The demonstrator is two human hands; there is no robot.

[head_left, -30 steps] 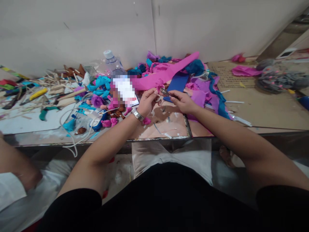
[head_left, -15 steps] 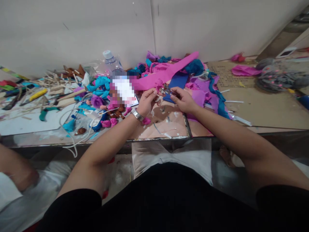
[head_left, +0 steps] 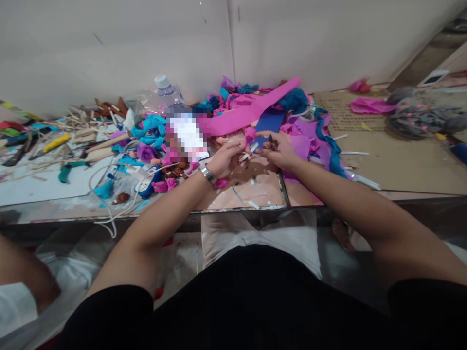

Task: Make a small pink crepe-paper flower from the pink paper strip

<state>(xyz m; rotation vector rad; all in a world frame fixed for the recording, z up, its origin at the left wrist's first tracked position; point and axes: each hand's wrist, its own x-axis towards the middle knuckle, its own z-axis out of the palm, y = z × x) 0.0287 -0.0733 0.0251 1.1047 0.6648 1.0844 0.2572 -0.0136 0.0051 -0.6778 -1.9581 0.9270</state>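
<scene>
Close together above the near part of the table, both my hands have their fingers closed. My left hand [head_left: 226, 159], with a metal watch on the wrist, grips a thin pale strip-like piece [head_left: 249, 152]; its exact kind is too small to make out. A dark brown twisted piece of crepe paper [head_left: 270, 143] is in the fingers of my right hand [head_left: 282, 151]. Just beyond my left fingertips shows a pink crumpled paper piece [head_left: 250, 134]. Behind my hands lies a long pink crepe paper strip [head_left: 241, 119], beside a blue sheet [head_left: 270, 121].
A phone [head_left: 191, 138] with a blurred screen and a water bottle [head_left: 170, 95] stand left of centre. Wooden sticks, a yellow-handled tool [head_left: 57, 142] and a white cable [head_left: 95, 177] spread leftward. Cardboard [head_left: 365, 160] covers the right side. Another person's arm [head_left: 25, 272] is at lower left.
My hands have moved slightly apart and turned. The pale strip-like piece now shows by my left fingers, and the brown paper piece shows in my right hand. The other person's arm has shifted.
</scene>
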